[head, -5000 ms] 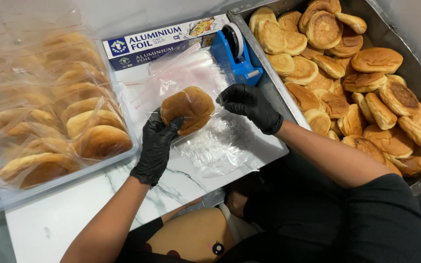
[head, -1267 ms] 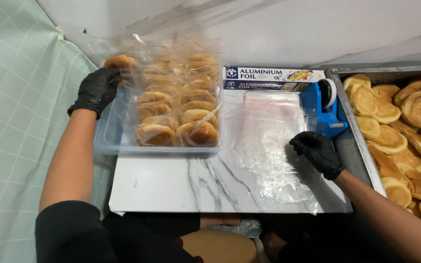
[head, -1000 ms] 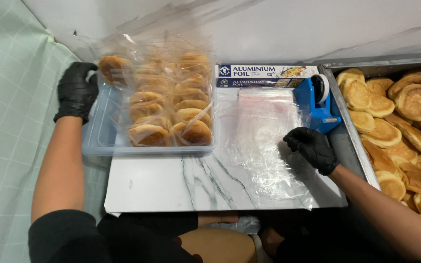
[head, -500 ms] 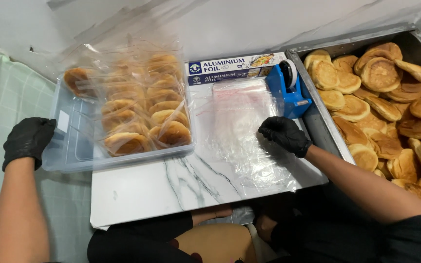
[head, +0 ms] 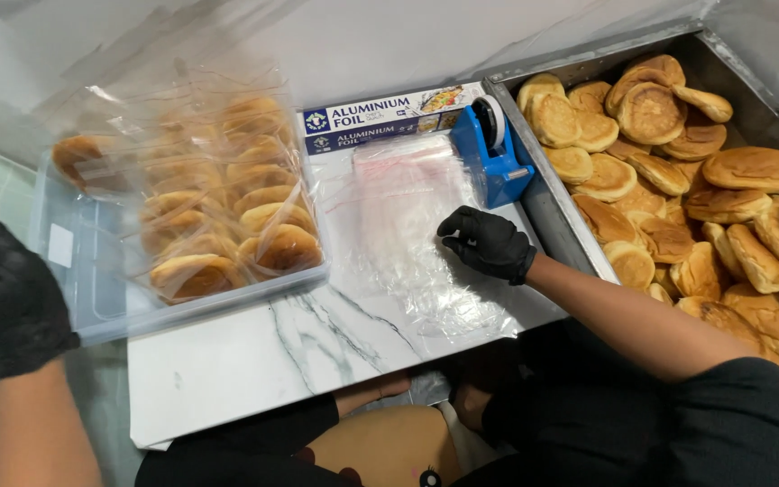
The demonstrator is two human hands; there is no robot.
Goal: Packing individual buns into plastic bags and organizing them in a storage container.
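On slab, centre-right: stack of clear plastic bags (head: 412,230), lying flat, just near of foil box, just left of tape dispenser.
Bag handling: judged very light, limp, slick; sheets likely cling together. Best taken by pinching the top sheet at the near right edge or a corner, not from the middle.
Right hand (head: 489,243): black glove, fingers curled, fingertips pressed on right edge of bag stack. Clamped on a sheet or only touching: cannot tell.
Left hand (head: 6,302): black glove, fingers spread apart, holding nothing, off near-left corner of tub, not touching it.
Tape dispenser (head: 490,153): blue, upright, far right of bags, against tray wall.
Foil box (head: 389,117): long carton, far edge of slab, touching far end of bag stack.
Marble slab (head: 245,361): white with grey veins, bears bags, box, dispenser and part of tub.
Plastic tub (head: 92,289): clear-blue, left of bags. Contents: bagged buns (head: 218,212), each in its own clear bag, packed in rows, fills right and far part; near-left part bare.
Metal tray (head: 543,194): far right, deep. Contents: loose buns (head: 678,180), unbagged, heaped, judged soft and easy to squash.
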